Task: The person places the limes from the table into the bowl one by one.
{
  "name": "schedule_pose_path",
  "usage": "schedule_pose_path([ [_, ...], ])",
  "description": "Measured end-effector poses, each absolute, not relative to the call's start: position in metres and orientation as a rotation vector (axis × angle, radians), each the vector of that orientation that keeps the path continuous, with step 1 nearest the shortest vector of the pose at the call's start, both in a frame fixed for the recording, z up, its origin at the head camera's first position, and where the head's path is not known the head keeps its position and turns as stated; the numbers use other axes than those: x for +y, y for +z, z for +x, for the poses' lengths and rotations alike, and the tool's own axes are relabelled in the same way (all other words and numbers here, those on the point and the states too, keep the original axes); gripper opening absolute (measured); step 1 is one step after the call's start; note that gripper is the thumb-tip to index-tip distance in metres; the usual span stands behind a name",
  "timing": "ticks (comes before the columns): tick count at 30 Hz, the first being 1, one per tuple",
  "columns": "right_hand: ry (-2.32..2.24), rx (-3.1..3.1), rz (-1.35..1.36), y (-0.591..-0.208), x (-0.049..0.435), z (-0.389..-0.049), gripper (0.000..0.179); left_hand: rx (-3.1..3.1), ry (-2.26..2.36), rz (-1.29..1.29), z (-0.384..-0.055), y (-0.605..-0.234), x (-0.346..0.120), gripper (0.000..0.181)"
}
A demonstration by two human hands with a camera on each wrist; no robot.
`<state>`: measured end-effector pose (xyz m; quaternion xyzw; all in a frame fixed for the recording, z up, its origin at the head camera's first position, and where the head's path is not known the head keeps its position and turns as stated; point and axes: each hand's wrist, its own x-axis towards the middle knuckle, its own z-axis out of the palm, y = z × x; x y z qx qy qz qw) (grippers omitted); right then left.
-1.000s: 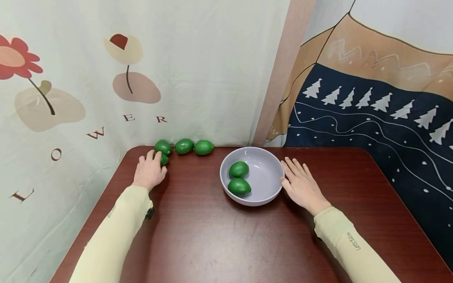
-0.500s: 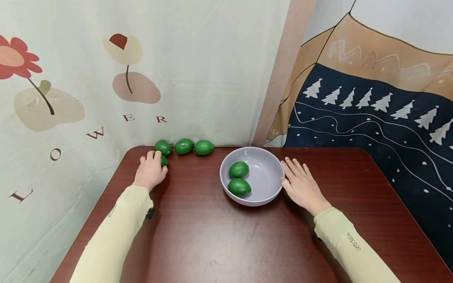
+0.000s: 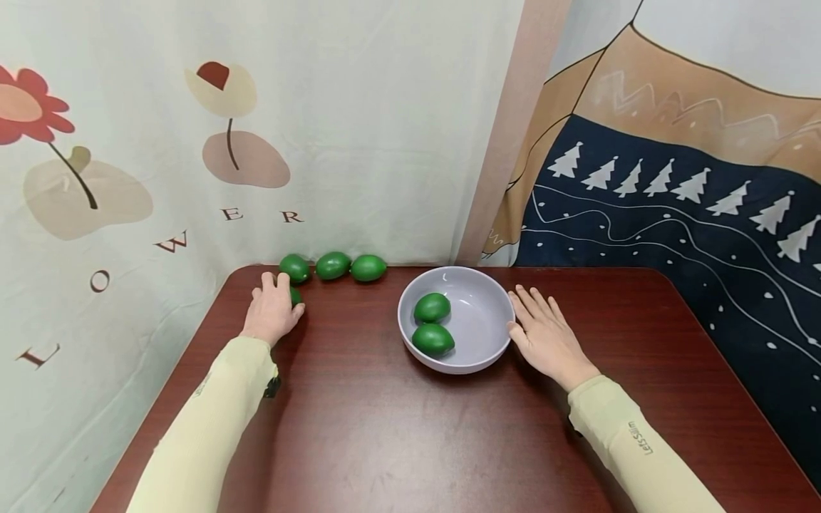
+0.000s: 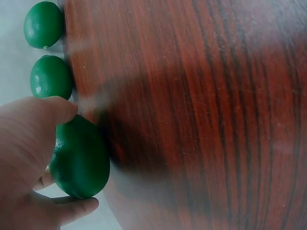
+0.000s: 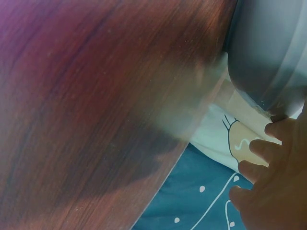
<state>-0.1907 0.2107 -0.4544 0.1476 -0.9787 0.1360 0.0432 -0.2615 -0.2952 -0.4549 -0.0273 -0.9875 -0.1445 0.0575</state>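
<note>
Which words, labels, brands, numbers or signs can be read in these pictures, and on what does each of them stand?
"L O W E R": spaced out in dark red on the pale cloth behind the table.
"LetsSlim": small print on the right sleeve.
The print on the left sleeve is too small and blurred to read.
None shows on the bowl.

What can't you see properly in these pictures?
- Head view: most of the gripped green fruit, hidden by the left hand.
- Head view: writing on the left sleeve, too small to read.
- Right wrist view: part of the bowl, cut off by the top and right edges.
</note>
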Motion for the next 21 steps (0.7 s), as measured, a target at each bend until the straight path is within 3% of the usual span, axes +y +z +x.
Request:
schedule_pose_path([
  [21,0.431,-3.001,0.448,-0.455,0.2115,-0.191,0.063,-3.008,-0.444,-0.1,-0.2605,-0.4537,-0.2947,0.051],
])
